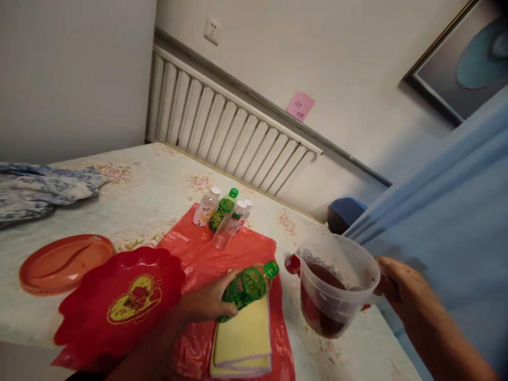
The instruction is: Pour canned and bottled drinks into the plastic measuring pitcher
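Note:
My left hand [210,299] is wrapped round a green-labelled plastic bottle [248,288], tilted with its green cap [272,269] up to the right. A folded yellow cloth [242,341] lies below the bottle on a red plastic sheet [186,254]. At the right, my right hand [400,283] grips the handle of a clear plastic measuring jug [337,286] and holds it tilted. Brown liquid [327,278] sits in the jug. Something red and shiny [292,263] shows partly behind the jug; I cannot make out what it is.
Several bottles [220,214] stand at the back of the red sheet. A red scalloped tray [95,280] and an orange lid [65,262] lie at the left. Beyond them is a crumpled patterned cloth [47,190]. A radiator [226,124] runs behind the table; a blue curtain [448,211] hangs at the right.

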The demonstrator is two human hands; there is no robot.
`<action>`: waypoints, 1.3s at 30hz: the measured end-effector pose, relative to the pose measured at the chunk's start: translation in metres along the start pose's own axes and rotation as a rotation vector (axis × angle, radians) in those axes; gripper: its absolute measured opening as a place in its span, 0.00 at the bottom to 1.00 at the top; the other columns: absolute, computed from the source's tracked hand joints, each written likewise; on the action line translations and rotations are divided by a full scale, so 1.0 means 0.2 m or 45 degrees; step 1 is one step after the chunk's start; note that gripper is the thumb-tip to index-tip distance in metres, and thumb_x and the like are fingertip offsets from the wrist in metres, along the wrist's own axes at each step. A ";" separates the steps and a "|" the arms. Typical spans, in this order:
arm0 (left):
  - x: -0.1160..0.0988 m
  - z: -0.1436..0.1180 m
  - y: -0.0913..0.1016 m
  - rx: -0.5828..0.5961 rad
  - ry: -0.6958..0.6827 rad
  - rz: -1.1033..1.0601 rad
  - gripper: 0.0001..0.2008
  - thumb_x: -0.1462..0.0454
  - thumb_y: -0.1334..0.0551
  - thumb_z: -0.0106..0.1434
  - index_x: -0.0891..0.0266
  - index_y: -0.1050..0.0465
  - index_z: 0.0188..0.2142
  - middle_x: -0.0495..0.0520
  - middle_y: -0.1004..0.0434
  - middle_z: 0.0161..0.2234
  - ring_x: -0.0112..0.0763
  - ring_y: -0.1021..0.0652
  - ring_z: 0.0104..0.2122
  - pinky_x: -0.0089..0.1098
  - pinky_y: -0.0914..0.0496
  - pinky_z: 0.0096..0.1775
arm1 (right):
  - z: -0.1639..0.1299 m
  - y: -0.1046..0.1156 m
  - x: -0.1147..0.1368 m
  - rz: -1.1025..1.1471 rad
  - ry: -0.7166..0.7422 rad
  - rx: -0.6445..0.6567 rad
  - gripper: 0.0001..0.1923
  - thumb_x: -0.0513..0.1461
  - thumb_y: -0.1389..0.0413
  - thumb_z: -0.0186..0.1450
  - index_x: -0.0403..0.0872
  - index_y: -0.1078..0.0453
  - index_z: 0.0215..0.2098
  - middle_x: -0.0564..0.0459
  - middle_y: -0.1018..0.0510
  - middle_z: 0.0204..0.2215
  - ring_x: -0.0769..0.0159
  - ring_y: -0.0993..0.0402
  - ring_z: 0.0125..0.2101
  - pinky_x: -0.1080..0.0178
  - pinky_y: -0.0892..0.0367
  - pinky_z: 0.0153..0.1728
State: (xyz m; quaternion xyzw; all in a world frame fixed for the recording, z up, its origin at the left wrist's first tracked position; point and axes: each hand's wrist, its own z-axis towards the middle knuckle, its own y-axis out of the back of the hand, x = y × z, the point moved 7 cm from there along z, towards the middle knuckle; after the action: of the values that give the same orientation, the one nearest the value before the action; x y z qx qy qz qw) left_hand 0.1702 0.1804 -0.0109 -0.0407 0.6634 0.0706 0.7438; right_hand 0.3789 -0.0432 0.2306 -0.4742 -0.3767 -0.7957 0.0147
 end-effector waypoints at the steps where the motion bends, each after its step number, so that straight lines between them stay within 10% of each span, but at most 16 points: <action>1: 0.01 0.00 0.00 -0.002 -0.011 0.013 0.43 0.66 0.37 0.48 0.54 0.49 0.64 0.51 0.30 0.55 0.45 0.30 0.53 0.38 0.32 0.51 | -0.02 -0.01 -0.03 0.074 -0.078 0.017 0.25 0.53 0.49 0.62 0.48 0.44 0.14 0.60 0.44 0.12 0.73 0.49 0.15 0.67 0.49 0.16; 16: -0.02 0.03 0.01 -0.022 -0.024 0.020 0.41 0.71 0.38 0.44 0.55 0.43 0.60 0.50 0.29 0.55 0.42 0.29 0.53 0.37 0.32 0.52 | -0.08 -0.11 -0.06 -0.007 -0.147 0.378 0.30 0.62 0.50 0.60 0.49 0.49 0.17 0.62 0.51 0.15 0.74 0.58 0.18 0.67 0.56 0.20; 39: -0.05 0.00 0.03 -0.033 -0.046 0.134 0.41 0.70 0.39 0.45 0.53 0.43 0.61 0.49 0.31 0.57 0.41 0.29 0.54 0.38 0.33 0.54 | 0.00 -0.17 0.10 -0.176 -0.074 0.483 0.27 0.58 0.50 0.61 0.49 0.49 0.17 0.62 0.52 0.15 0.74 0.58 0.17 0.66 0.58 0.19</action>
State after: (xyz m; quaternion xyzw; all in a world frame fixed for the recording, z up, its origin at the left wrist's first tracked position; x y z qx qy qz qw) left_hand 0.1679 0.1864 -0.0014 -0.0139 0.6500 0.1190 0.7505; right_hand 0.3539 -0.0124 0.2256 -0.4588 -0.5517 -0.6955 0.0381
